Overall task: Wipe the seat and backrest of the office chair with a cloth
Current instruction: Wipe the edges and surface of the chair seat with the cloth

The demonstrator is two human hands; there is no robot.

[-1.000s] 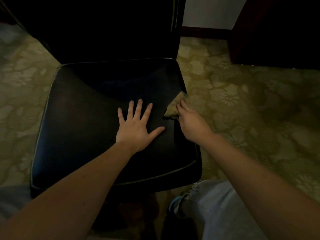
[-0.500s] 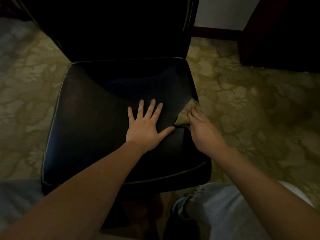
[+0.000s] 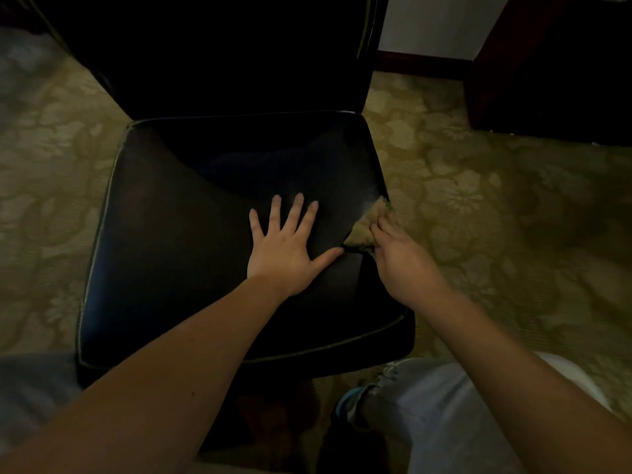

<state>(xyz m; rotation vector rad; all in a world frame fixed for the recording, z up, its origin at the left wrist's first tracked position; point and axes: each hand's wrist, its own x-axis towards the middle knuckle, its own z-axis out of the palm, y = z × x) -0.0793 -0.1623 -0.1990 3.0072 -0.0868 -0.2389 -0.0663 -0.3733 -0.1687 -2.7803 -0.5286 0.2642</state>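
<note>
The left hand (image 3: 284,254) lay flat, fingers spread, on the smooth black seat (image 3: 171,251). The right hand (image 3: 403,265) gripped a crumpled tan cloth (image 3: 362,230).

This is looking like a carpeted indoor room, perhaps a hotel room or an office (the dim light is hiding much). A floral carpet (image 3: 478,200) is covering the floor, a white wall (image 3: 437,25) with dark skirting (image 3: 420,61) is showing behind, and dark wooden furniture (image 3: 554,70) is standing near a black padded chair (image 3: 188,234).
</note>
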